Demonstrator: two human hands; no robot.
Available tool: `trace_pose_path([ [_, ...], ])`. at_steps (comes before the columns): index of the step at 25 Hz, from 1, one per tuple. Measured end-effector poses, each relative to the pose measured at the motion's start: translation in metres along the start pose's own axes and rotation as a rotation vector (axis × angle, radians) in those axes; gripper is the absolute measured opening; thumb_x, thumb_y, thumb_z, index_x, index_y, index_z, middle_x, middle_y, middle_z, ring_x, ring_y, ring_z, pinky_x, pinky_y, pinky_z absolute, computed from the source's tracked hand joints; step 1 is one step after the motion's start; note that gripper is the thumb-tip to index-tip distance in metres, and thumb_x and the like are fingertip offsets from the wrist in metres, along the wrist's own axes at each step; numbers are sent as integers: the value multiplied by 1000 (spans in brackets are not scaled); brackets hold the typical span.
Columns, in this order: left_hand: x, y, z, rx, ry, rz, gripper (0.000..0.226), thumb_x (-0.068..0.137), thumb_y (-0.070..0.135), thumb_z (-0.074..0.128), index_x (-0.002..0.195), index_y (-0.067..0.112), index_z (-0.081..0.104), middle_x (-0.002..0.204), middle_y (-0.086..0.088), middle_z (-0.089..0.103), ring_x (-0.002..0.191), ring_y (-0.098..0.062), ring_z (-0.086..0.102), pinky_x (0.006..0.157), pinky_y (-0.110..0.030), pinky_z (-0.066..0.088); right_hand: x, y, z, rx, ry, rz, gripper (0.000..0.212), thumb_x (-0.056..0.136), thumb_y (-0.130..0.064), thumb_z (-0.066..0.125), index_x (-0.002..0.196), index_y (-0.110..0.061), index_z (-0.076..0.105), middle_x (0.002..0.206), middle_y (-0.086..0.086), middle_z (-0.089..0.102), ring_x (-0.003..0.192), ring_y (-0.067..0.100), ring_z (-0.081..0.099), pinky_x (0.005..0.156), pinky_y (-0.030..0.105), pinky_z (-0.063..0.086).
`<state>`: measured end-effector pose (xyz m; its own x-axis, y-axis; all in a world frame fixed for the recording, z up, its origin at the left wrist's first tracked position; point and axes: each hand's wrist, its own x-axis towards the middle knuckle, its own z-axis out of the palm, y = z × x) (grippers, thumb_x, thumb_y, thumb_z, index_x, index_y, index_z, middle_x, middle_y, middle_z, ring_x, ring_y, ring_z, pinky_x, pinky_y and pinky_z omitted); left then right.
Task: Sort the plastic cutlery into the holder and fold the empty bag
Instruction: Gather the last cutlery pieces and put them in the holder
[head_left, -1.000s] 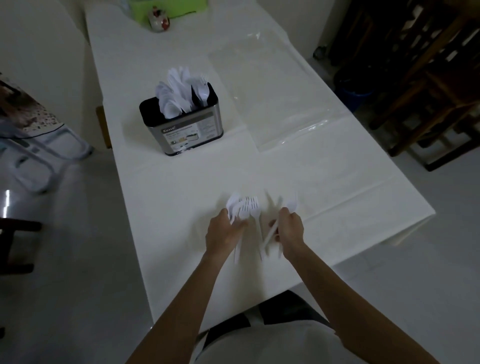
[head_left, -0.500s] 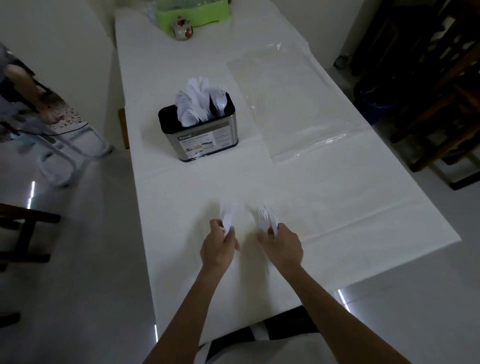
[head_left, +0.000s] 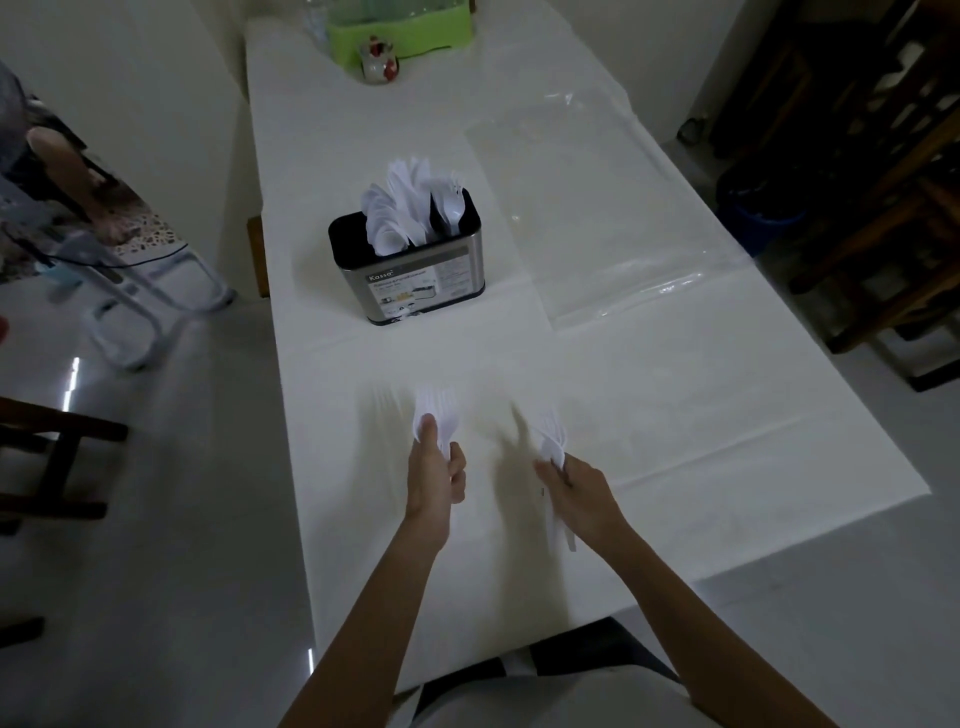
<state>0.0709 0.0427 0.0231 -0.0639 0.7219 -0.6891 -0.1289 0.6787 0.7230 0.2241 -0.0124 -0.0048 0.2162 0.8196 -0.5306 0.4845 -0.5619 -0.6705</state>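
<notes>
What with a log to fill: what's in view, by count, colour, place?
Steel cutlery holder: one, silver, centre.
White plastic cutlery: many, white, in holder.
Clear plastic bag: one, transparent, right of holder.
Clothed table: one, white, ahead.
Green plastic tray: one, green, far end.
Small pot: one, reddish, before tray.
Dark wooden chairs: several, brown, right.
Left cutlery bunch: one, white, left grip.
Right cutlery bunch: one, white, right grip.
Left hand: one, nearside.
Right hand: one, nearside.

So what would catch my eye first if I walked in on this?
Probably the two hands near the front of the long white table: the left hand grips a bunch of white plastic forks, the right hand a second bunch. Beyond them stands a steel holder crammed with white cutlery, with a clear empty bag lying flat to its right.
</notes>
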Motion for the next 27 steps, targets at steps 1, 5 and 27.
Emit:
trace_pose_path([
  [1, 1, -1, 1, 7, -11, 34, 40, 100, 45, 26, 88, 17, 52, 39, 10, 27, 31, -5, 18, 38, -17, 15, -1, 1, -2, 53, -8, -5, 34, 98, -28, 44, 75, -3, 52, 73, 18, 62, 70, 28, 58, 68, 37, 43],
  [5, -3, -5, 4, 47, -105, 154, 46, 102, 38, 31, 65, 14, 45, 46, 9, 44, 39, -8, 40, 52, -26, 30, -10, -5, -5, 295, -103, -10, 36, 100, -21, 35, 76, -9, 58, 59, 8, 64, 57, 12, 59, 68, 27, 46],
  [27, -6, 18, 16, 234, -406, 188, 22, 100, 33, 40, 98, 27, 62, 68, 10, 64, 67, -11, 58, 55, -21, 42, -15, -33, -8, 838, -551, 61, 36, 101, -30, 35, 109, -7, 61, 67, -5, 64, 62, 7, 57, 57, 19, 42],
])
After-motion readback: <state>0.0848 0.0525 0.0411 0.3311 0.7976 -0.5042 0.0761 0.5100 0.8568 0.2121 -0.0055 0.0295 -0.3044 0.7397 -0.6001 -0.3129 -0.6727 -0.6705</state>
